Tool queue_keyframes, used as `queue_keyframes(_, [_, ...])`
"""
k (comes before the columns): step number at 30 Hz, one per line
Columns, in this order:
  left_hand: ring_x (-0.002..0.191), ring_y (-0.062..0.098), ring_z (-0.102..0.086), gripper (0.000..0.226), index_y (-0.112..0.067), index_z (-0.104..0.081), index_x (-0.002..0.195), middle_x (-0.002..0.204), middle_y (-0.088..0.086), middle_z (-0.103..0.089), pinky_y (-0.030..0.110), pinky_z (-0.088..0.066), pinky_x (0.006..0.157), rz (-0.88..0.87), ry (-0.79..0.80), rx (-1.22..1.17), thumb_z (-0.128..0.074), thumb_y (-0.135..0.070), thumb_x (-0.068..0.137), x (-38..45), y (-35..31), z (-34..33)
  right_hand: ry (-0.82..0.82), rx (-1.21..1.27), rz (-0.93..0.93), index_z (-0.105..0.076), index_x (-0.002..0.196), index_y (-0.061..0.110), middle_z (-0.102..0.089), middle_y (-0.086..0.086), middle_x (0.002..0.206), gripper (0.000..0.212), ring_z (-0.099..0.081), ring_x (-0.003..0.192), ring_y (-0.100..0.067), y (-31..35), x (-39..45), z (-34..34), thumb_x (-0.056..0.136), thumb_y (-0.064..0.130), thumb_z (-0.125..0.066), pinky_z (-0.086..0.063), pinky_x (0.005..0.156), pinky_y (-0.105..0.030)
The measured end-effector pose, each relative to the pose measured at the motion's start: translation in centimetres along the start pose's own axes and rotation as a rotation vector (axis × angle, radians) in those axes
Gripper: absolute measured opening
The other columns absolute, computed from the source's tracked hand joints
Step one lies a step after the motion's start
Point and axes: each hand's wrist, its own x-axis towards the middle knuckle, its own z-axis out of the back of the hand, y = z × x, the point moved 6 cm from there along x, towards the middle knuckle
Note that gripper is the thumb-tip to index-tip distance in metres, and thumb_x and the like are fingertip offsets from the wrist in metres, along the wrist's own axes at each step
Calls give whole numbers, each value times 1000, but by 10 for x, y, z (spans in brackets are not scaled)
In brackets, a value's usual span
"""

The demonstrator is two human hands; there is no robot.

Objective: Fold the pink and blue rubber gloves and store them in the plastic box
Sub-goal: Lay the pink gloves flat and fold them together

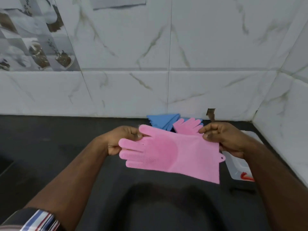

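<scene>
1. showing at the bottom left corner, a striped sleeve [39, 220] is sitting at the nearest edge, cut off by the frame, with both bare forearms reaching forward over the dark counter [50, 139].
2. holding the pink glove [173, 155] stretched out in the air above the counter, the person is keeping it flat and taut, likely so a fold can be made cleanly across it.
3. pinching the glove's finger end, the left hand [120, 140] is closing thumb and fingers on the upper glove fingers; its lower fingers are hiding behind the rubber.
4. pinching the cuff's top corner, the right hand [223, 139] is pressing thumb against curled fingers, leaving the cuff's lower edge and its small hanging loop dangling free.
5. lying under the right forearm, the plastic box [236, 165] is sitting close by on the counter, probably placed there for an easy drop; it is largely covered, and a red part [246, 177] on it is too blurred to identify.
6. resting further back near the wall, a second pink glove [188, 126] is lying partly behind the held one, overlapping the blue gloves [164, 121], which are looking bunched or folded; how many are there is hard to tell.
7. closing the scene, the marble tiled wall [166, 64] is rising behind, with a small dark gap at its base.
</scene>
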Motion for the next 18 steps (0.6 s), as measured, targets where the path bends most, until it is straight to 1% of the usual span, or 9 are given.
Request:
queue_keyframes(2, [82, 26, -70, 33, 9, -60, 125, 103, 18, -70, 36, -60, 71, 83, 40, -38, -59, -6, 96, 4, 30, 5, -8, -74, -27, -73, 96, 10, -68, -13, 82, 13, -55, 62, -21, -10, 4, -4, 88, 2, -68, -40, 45, -23])
queue_keyframes(4, [75, 22, -70, 26, 7, -65, 117, 96, 15, -71, 32, -59, 64, 135, -36, 9, -63, -5, 94, 11, 56, 13, -32, -163, -69, -73, 94, 9, -69, -13, 82, 10, -55, 60, -19, -23, 10, -12, 87, 2, -70, -41, 43, -24])
queue_keyframes(5, [69, 18, -68, 19, 4, -69, 109, 91, 13, -71, 29, -57, 61, 148, -124, 95, -64, -5, 93, 15, 67, 20, -46, -250, -97, -72, 93, 9, -70, -11, 85, 9, -59, 66, -19, -31, 13, -17, 87, 3, -70, -46, 48, -27])
queue_keyframes(7, [61, 12, -62, 7, -4, -73, 94, 82, 9, -68, 25, -52, 58, 146, -364, 394, -66, -6, 91, 20, 83, 40, -64, -497, -171, -70, 91, 14, -70, -6, 92, 9, -65, 82, -19, -52, 21, -28, 86, 7, -71, -55, 71, -33])
queue_keyframes(8, [61, 11, -60, 7, -8, -74, 93, 81, 6, -68, 24, -50, 62, 130, -483, 559, -68, -9, 90, 20, 86, 50, -76, -600, -199, -69, 91, 17, -70, -3, 94, 11, -66, 89, -19, -64, 22, -32, 85, 9, -73, -55, 82, -35])
queue_keyframes(9, [66, 12, -61, 9, -12, -74, 96, 83, 3, -68, 23, -47, 67, 107, -588, 690, -69, -14, 89, 18, 87, 56, -95, -660, -214, -69, 93, 19, -71, -2, 95, 12, -67, 92, -19, -74, 22, -37, 84, 12, -73, -54, 87, -36])
queue_keyframes(11, [83, 14, -65, 17, -18, -73, 104, 91, -3, -70, 22, -45, 78, 49, -715, 786, -67, -19, 88, 9, 90, 55, -124, -689, -211, -70, 98, 17, -71, -1, 94, 13, -68, 90, -17, -91, 17, -43, 85, 14, -72, -54, 87, -34])
queue_keyframes(15, [95, 18, -65, 20, -19, -74, 104, 99, -3, -71, 28, -48, 84, -100, -699, 940, -64, -15, 87, -5, 115, 26, -98, -679, -164, -71, 106, 17, -71, 2, 96, 19, -65, 88, -9, -111, 3, -55, 87, 14, -70, -48, 83, -25])
queue_keyframes(18, [98, 19, -60, 22, -26, -73, 107, 101, -5, -62, 36, -50, 87, -139, -748, 978, -67, -23, 86, -21, 141, 12, -50, -727, -154, -72, 109, 21, -67, 7, 101, 23, -61, 89, -6, -122, -9, -64, 85, 20, -73, -44, 82, -22])
